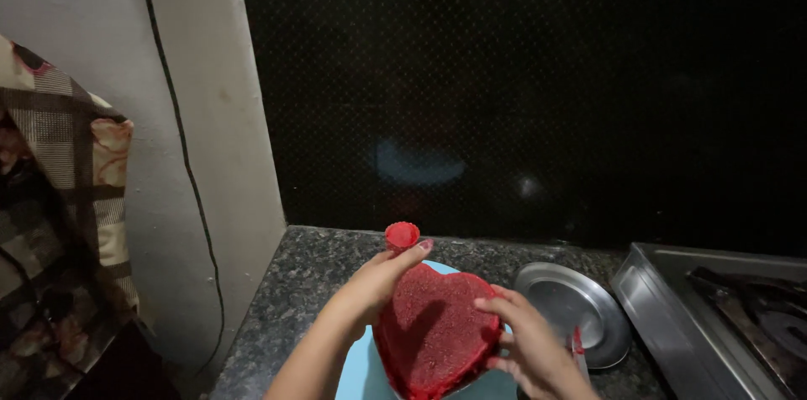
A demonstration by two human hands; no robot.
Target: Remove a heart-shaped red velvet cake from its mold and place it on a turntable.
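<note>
A red heart-shaped cake (pixel 437 328) is held tilted over a light blue board (pixel 361 371) on the near counter (pixel 294 299). The left hand (pixel 378 282) is closed around its left edge, the right hand (pixel 525 345) is curled on its right. Judging by its bare crumb, frosting appears not yet applied. A small red cup (pixel 403 234) stands beyond, a steel plate (pixel 580 307) to the right.

We note the red heart-shaped cake (pixel 437 328) has a rough, matt, crumbly surface; the board (pixel 361 371) under it looks smooth, pale blue, approx. plastic. The round lid (pixel 572 312) and stove (pixel 714 316) are metal w/ dull brushed sheen. Countertop (pixel 294 299) is speckled polished stone; curtain (pixel 63 198) is checked cloth.
</note>
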